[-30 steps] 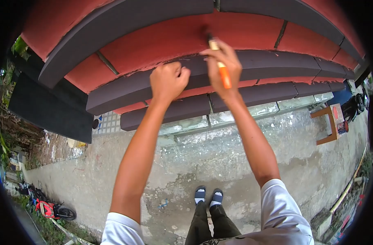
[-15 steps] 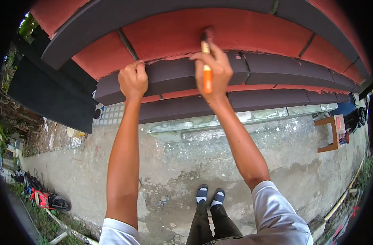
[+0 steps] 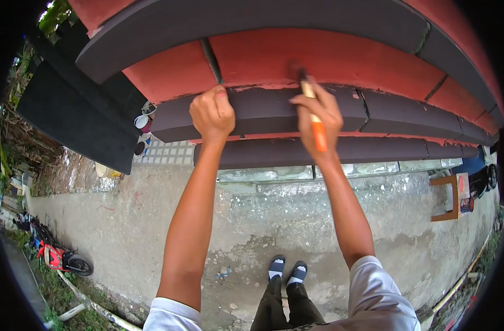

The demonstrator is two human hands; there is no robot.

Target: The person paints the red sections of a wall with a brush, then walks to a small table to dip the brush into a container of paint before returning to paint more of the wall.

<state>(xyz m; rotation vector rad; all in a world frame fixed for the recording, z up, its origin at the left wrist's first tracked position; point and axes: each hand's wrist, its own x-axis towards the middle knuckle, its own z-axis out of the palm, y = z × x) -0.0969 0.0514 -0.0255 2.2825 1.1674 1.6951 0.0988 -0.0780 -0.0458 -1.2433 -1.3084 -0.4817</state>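
Note:
My right hand [image 3: 322, 118] is closed around a paintbrush [image 3: 318, 134] with a pale handle and an orange end. Its dark bristles, blurred by motion, are at the lower part of a red wall band [image 3: 263, 58]. Below that band runs a dark grey ledge [image 3: 274, 113], with uneven red paint along the joint between them. My left hand [image 3: 212, 114] is curled over this ledge to the left of the brush, just under a dark vertical groove [image 3: 211, 60]. A reddish mark shows on its thumb.
Another dark ledge [image 3: 252, 30] curves overhead, and a lower one [image 3: 373, 151] lies beneath. A dark panel [image 3: 78, 121] leans at the left. A wooden stool [image 3: 453, 198] stands right on the concrete ground [image 3: 152, 220]. A red motorcycle [image 3: 54, 256] is at the lower left.
The camera view has shifted, so the wall and both hands sit farther right and lower in the frame. Along the red band the brush has moved left and down. My left hand keeps its place.

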